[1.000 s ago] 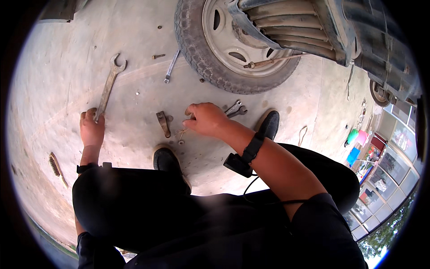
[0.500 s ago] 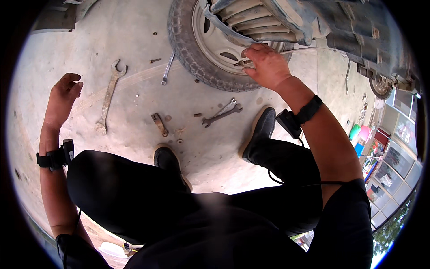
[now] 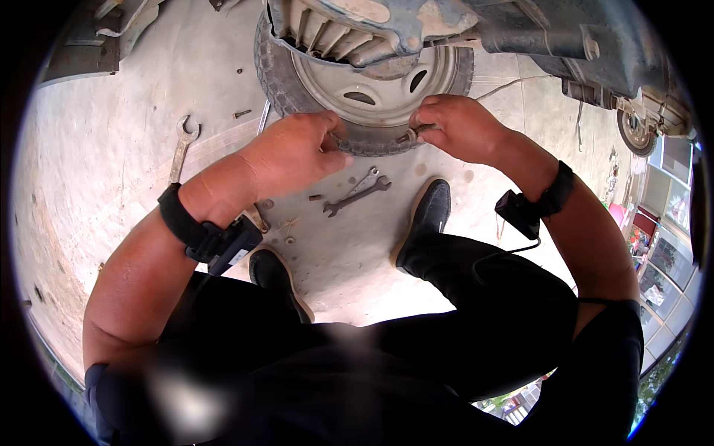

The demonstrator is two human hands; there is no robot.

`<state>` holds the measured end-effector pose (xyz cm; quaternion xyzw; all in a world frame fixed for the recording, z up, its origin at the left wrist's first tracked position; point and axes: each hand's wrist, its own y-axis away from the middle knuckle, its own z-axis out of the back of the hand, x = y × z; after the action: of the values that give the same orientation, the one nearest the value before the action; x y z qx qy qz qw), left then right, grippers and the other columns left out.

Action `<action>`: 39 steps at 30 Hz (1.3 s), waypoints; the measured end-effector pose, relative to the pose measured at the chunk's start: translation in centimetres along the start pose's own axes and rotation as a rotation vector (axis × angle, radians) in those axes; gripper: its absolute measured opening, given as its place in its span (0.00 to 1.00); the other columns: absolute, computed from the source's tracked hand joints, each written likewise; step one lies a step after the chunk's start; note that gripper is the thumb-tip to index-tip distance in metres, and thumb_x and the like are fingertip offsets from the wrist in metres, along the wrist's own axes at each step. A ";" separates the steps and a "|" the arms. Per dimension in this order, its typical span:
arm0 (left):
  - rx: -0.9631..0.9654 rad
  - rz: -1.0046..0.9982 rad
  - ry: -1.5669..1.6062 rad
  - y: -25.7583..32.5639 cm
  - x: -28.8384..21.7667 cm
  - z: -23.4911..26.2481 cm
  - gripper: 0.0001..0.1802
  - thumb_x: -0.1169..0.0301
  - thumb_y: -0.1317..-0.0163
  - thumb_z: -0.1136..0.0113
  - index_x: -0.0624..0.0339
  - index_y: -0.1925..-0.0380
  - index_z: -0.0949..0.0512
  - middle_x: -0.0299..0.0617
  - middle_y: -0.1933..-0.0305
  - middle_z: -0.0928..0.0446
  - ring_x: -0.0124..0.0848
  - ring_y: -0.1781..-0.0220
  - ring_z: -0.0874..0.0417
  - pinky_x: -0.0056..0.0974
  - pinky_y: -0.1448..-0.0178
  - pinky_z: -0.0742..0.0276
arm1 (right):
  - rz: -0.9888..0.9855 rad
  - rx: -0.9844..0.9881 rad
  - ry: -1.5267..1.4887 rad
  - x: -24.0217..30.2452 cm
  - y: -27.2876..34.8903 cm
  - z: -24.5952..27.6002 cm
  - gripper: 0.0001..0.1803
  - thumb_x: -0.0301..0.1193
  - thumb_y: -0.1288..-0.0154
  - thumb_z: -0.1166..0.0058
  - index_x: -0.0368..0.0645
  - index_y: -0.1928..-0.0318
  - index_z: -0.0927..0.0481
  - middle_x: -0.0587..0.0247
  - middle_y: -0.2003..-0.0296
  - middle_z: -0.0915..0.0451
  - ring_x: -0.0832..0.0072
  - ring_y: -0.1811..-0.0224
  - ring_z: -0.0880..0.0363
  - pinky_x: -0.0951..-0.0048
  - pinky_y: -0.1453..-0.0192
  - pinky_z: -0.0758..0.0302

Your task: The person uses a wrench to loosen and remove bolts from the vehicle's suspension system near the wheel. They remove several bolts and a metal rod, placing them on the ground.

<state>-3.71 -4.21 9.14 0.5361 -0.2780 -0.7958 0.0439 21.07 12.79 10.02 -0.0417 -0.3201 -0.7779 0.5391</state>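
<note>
My right hand [image 3: 465, 128] pinches a bolt [image 3: 407, 137] between thumb and fingers, its end pointing left. My left hand [image 3: 297, 151] is across from it, fingers curled inward; a small dark bit shows at its fingertips, too hidden to name. Both hands are in front of a wheel [image 3: 353, 100] with a worn black tyre and a pale rim, lying under a ribbed metal part [image 3: 335, 37]. Below the hands, two wrenches [image 3: 358, 196] lie crossed on the concrete floor, beside a short dark metal piece [image 3: 314, 197].
A large rusty open-end wrench [image 3: 181, 149] is partly behind my left forearm. Another bolt [image 3: 242, 114] and a ring-shaped nut [image 3: 290, 240] lie on the floor. The vehicle underbody [image 3: 535, 44] overhangs the far right. My shoes [image 3: 431, 215] flank the near floor.
My left hand has swung right and forward from the far left to the wheel. My right hand has lowered slightly toward me with the bolt. The view has shifted a little.
</note>
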 end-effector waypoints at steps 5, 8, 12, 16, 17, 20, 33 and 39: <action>-0.034 0.178 0.683 -3.4 -3.0 -7.3 0.23 0.65 0.33 0.34 0.70 0.46 0.26 0.43 0.58 0.17 0.29 0.58 0.15 0.33 0.55 0.20 | -0.019 -0.043 -0.105 0.9 2.6 0.7 0.10 0.29 0.38 0.38 0.45 0.56 0.17 0.61 0.60 0.19 0.60 0.57 0.18 0.62 0.52 0.20; -0.104 0.182 0.906 -4.2 -4.0 -9.8 0.21 0.65 0.32 0.34 0.67 0.47 0.26 0.40 0.58 0.18 0.27 0.58 0.16 0.31 0.57 0.21 | -0.002 -0.089 -0.138 0.6 3.6 0.1 0.10 0.28 0.39 0.37 0.45 0.56 0.17 0.62 0.61 0.20 0.61 0.59 0.17 0.64 0.55 0.19; -0.220 0.122 0.928 -5.4 -4.2 -12.3 0.16 0.69 0.33 0.34 0.66 0.51 0.25 0.40 0.60 0.18 0.26 0.61 0.16 0.31 0.61 0.21 | 0.022 -0.122 -0.116 0.7 4.0 -0.2 0.11 0.29 0.40 0.36 0.46 0.56 0.16 0.62 0.62 0.20 0.60 0.59 0.18 0.63 0.55 0.20; -0.408 0.035 0.736 -5.7 -3.9 -14.1 0.12 0.73 0.36 0.34 0.66 0.57 0.25 0.37 0.65 0.19 0.22 0.66 0.19 0.29 0.63 0.23 | 0.042 -0.139 -0.137 0.5 4.2 0.0 0.10 0.30 0.41 0.36 0.47 0.58 0.17 0.63 0.63 0.20 0.59 0.57 0.19 0.61 0.53 0.21; -0.464 0.008 0.682 -5.5 -4.0 -14.3 0.11 0.75 0.37 0.34 0.65 0.58 0.24 0.36 0.66 0.19 0.21 0.67 0.20 0.29 0.64 0.24 | 0.037 -0.136 -0.157 0.5 4.3 0.0 0.10 0.30 0.42 0.36 0.47 0.59 0.18 0.63 0.63 0.20 0.59 0.56 0.19 0.60 0.52 0.21; -0.525 -0.043 0.600 -4.8 -4.1 -14.2 0.09 0.76 0.39 0.34 0.64 0.61 0.24 0.34 0.69 0.21 0.18 0.69 0.23 0.28 0.65 0.25 | 0.017 -0.109 -0.166 0.5 4.5 0.5 0.10 0.30 0.41 0.36 0.47 0.59 0.18 0.64 0.62 0.20 0.59 0.55 0.19 0.60 0.52 0.21; -0.514 -0.035 0.564 -2.0 -3.5 -13.3 0.13 0.75 0.41 0.34 0.63 0.58 0.25 0.35 0.72 0.21 0.23 0.71 0.21 0.31 0.63 0.22 | 0.050 -0.109 -0.203 0.7 5.6 1.6 0.11 0.29 0.39 0.35 0.44 0.56 0.17 0.62 0.61 0.19 0.62 0.58 0.17 0.66 0.54 0.19; -0.388 -0.023 0.554 -2.7 -3.2 -13.4 0.14 0.79 0.39 0.36 0.65 0.54 0.24 0.33 0.67 0.21 0.19 0.67 0.23 0.26 0.62 0.24 | 0.074 -0.124 -0.202 0.6 5.6 1.6 0.12 0.28 0.40 0.35 0.44 0.55 0.17 0.62 0.61 0.19 0.62 0.58 0.17 0.66 0.53 0.19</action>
<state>10.03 -6.02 6.85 0.7170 -0.0929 -0.6582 0.2099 25.22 11.96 14.09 -0.1651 -0.3222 -0.7676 0.5290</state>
